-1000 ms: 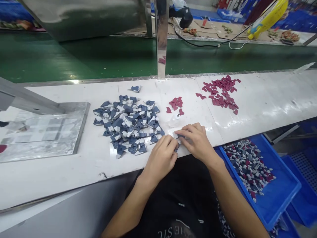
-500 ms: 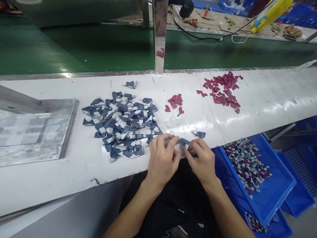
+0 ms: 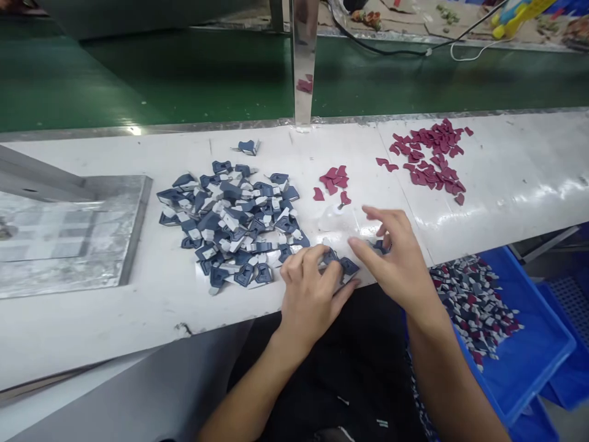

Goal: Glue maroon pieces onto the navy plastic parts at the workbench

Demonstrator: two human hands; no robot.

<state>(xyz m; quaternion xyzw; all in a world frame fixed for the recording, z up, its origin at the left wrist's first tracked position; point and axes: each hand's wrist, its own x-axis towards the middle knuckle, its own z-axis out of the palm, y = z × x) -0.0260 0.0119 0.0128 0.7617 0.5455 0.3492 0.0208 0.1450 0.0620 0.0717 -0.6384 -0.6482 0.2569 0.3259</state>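
Observation:
My left hand (image 3: 313, 285) is closed around blue-and-white parts (image 3: 348, 266) at the table's front edge, thumb and fingers pinching them. To its right, my right hand (image 3: 396, 258) is raised with thumb and forefinger apart and nothing between them. Another blue part (image 3: 380, 246) lies partly hidden behind the right fingers. A large pile of blue-and-white parts (image 3: 239, 221) spreads left of my hands. Beyond them sits a small group of dark red pieces (image 3: 334, 179), with one red piece (image 3: 345, 198) slightly nearer.
A larger heap of red pieces (image 3: 437, 150) lies at the right on the white table (image 3: 519, 184). A metal plate (image 3: 115, 258) is at the left, a metal post (image 3: 304, 67) behind. Blue bins (image 3: 545, 344) with mixed parts stand below right.
My right hand has let go of the blue part and moved right, its fingers opening. My left hand still holds on. The whole view has shifted slightly.

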